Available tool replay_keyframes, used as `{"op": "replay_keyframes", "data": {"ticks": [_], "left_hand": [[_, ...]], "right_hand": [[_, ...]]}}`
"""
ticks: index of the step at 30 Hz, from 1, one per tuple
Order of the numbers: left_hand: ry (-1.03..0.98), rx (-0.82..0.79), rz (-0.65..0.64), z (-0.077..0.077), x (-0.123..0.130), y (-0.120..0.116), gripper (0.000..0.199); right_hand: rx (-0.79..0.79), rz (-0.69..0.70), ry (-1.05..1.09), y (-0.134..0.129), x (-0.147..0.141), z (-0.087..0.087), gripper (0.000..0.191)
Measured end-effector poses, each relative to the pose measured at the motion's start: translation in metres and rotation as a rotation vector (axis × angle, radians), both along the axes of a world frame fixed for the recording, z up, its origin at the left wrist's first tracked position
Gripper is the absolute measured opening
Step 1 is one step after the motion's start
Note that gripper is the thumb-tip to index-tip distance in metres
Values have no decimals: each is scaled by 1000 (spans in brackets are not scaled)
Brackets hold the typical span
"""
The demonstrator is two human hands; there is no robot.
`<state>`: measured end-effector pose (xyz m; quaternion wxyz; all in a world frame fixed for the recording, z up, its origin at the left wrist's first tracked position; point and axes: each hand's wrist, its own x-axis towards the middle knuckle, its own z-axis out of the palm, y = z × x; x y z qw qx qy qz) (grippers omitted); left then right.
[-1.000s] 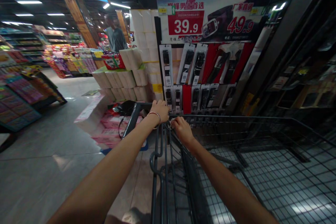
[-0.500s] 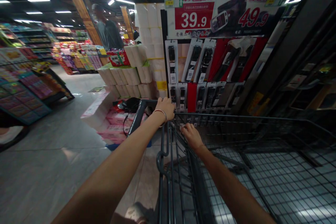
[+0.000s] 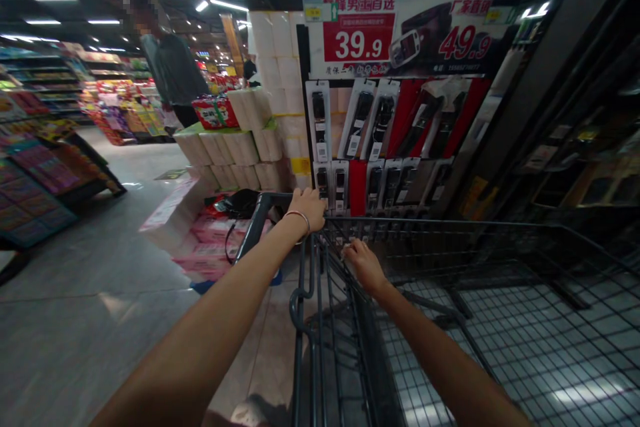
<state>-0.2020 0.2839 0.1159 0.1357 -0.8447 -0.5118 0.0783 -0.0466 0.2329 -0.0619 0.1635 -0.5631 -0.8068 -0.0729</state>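
My left hand (image 3: 307,208), with a thin bracelet at the wrist, is closed over the corner of the shopping cart's dark frame, beside its handle (image 3: 253,227). To its right and lower, my right hand (image 3: 366,265) reaches over the wire basket (image 3: 450,221). Its fingers are curled together near the folded wire panel of the cart. Whatever they pinch is too small to make out. The basket's wire mesh stretches off to the right below my right arm.
Ahead stands a rack of packaged belts (image 3: 357,120) under a price sign (image 3: 360,40). Stacked paper rolls (image 3: 235,147) and pink packs (image 3: 215,240) sit left of it. A person (image 3: 175,70) stands in the aisle. A slanted display (image 3: 55,160) is at far left.
The view has shifted slightly, so the rack and cart sit a little further left. The person in the aisle shows further left and larger. Both hands keep their places at the cart.
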Motion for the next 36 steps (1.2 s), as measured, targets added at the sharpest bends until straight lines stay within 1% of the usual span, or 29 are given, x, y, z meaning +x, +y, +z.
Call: {"op": "replay_keyframes", "data": {"ticks": [3, 6, 8, 9, 11, 16, 20, 23, 27, 31, 33, 36], "left_hand": [[4, 3, -4, 0, 0, 0, 34], [-7, 11, -11, -1, -1, 1, 33], [-8, 16, -8, -2, -1, 1, 33], [-4, 17, -5, -1, -1, 1, 33], [3, 13, 3, -1, -1, 0, 32], [-5, -4, -9, 1, -1, -1, 33], [-14, -12, 4, 1, 0, -1, 32], [-2, -5, 0, 1, 0, -1, 32], [4, 1, -9, 0, -1, 0, 33], [-6, -3, -2, 2, 0, -1, 31], [11, -1, 3, 3, 1, -1, 30], [28, -2, 11, 5, 4, -2, 29]], "right_hand": [[125, 52, 41, 2, 0, 24, 23], [233, 83, 63, 9, 0, 48, 22], [265, 79, 60, 15, 0, 55, 21], [266, 77, 51, 17, 1, 56, 20], [253, 76, 29, 21, 1, 52, 21], [241, 55, 51, 23, 2, 32, 24], [253, 57, 94, 23, 1, 25, 24], [244, 52, 69, 22, 3, 18, 22], [159, 3, 2, 16, 10, -1, 19], [82, -69, 9, 6, 20, -21, 23], [78, -78, 39, 2, 24, -24, 25], [103, -53, 96, -1, 28, -19, 28]]}}
